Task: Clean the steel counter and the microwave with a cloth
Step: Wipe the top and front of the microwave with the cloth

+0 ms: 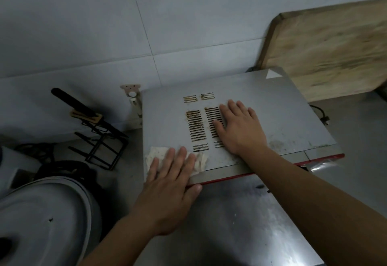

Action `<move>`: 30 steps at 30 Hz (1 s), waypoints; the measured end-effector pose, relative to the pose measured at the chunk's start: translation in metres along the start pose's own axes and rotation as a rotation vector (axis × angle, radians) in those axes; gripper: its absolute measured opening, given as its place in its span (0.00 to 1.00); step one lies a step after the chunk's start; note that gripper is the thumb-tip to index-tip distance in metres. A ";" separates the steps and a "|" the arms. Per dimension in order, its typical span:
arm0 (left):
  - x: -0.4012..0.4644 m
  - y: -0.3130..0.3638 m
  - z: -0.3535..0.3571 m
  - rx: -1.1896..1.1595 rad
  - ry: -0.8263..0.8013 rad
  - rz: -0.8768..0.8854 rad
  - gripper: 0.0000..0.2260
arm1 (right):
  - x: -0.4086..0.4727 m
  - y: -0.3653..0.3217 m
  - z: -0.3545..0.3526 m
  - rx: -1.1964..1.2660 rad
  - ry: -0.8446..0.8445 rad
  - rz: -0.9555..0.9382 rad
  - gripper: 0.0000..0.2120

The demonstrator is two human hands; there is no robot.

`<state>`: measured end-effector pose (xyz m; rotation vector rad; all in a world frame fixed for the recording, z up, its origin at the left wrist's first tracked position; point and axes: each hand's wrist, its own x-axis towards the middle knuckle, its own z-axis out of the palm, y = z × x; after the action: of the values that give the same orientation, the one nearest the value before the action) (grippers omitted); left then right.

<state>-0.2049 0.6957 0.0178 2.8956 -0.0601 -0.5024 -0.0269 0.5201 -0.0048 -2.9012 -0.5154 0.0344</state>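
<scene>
From the head camera, the grey metal microwave [261, 106] with its red front edge is sitting on the brushed steel counter [247, 213], its flat top facing the camera. Rows of rust-stained vent slots [196, 127] are cutting through the middle of that top, and brown smears are showing near its right front corner.

The left hand [169, 184] is lying flat on the crumpled white cloth [157, 154], its fingers straight and spread, pressing the cloth onto the near left corner of the microwave top. The thumb is hanging over the front edge, touching the red trim. The hand is curling round nothing; it is only pushing down on the cloth, which is sticking out on both sides of the fingers.

The right hand [238, 127] is resting palm down on the microwave top, fingers straight and slightly fanned, covering part of the right column of slots. It is holding nothing and is lying well apart from the cloth.

To the left of the microwave, a black wire rack [100, 144] is standing on the counter with a black-handled knife [83, 108] leaning in it. A round grey appliance lid [46, 207] is filling the lower left corner. Behind the microwave on the right, a worn wooden cutting board [330, 52] is leaning against the pale tiled wall [83, 25]. A black power cord [320, 113] is lying on the counter just right of the microwave.
</scene>
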 end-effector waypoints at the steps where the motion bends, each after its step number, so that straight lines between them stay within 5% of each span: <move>1: -0.005 0.001 0.001 0.015 -0.008 0.006 0.35 | 0.000 0.000 0.000 -0.003 -0.001 -0.001 0.32; 15: -0.031 -0.025 0.024 0.132 -0.002 0.056 0.31 | 0.002 0.001 0.000 -0.011 -0.004 -0.013 0.31; 30: 0.046 -0.045 -0.022 -0.232 -0.026 -0.171 0.33 | 0.001 0.000 0.001 -0.047 -0.019 0.001 0.31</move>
<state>-0.1535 0.7405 0.0140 2.6791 0.2294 -0.5369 -0.0261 0.5203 -0.0056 -2.9502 -0.5250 0.0513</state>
